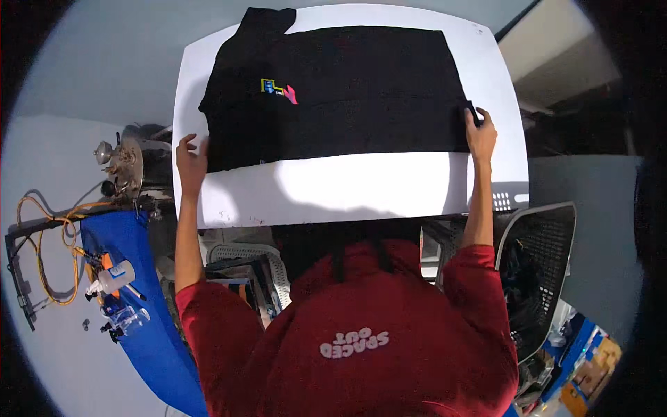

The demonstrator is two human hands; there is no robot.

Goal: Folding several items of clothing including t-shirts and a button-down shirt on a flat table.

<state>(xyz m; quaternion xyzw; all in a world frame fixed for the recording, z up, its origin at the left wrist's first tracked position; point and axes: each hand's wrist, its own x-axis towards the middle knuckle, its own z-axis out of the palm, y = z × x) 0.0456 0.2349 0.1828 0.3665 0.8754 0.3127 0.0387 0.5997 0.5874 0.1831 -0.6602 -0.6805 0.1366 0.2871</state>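
Note:
A black T-shirt [359, 94] lies spread on a white table [333, 187], folded so that one sleeve sticks out at the far left. It bears a small multicoloured print on its left part. My right hand [482, 135] pinches the hem at the shirt's right edge, where a bit of the cloth stands up between thumb and fingers. Beside the left edge, my left hand [192, 164] has its fingers apart; its thumb side is against or very close to the cloth, with no fabric visibly gripped.
Left of the table stands a metal tank with fittings [133, 161], near a yellow hose [39, 255]. Spray bottles [117, 276] hang by a blue cloth [156, 333]. Plastic baskets hold dark items under the table's front [276, 260] and at right [565, 234].

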